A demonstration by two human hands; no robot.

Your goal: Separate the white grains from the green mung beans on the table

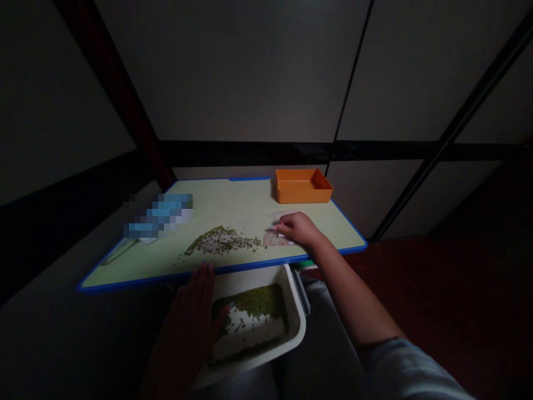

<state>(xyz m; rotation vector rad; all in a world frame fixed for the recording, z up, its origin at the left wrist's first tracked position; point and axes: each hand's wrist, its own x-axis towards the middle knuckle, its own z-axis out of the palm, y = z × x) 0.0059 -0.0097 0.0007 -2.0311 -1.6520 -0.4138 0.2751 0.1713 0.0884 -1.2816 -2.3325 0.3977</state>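
A loose heap of small green beans, like mung beans, is spread over the pale tabletop. To its right, my right hand rests with fingers curled and closed; anything inside them is hidden. A pale, semicircular protractor-like shape shows beneath that hand, and I cannot tell whether it is printed or loose. My left hand lies stretched out, thumb apart, at the table's front edge and over the left side of a white drawer-like bin. More green beans lie inside the bin.
An orange rectangular box stands at the table's back right. On the left side sits a blurred blue and white object with a cord. The table has a blue rim. Pale panelled doors rise behind it.
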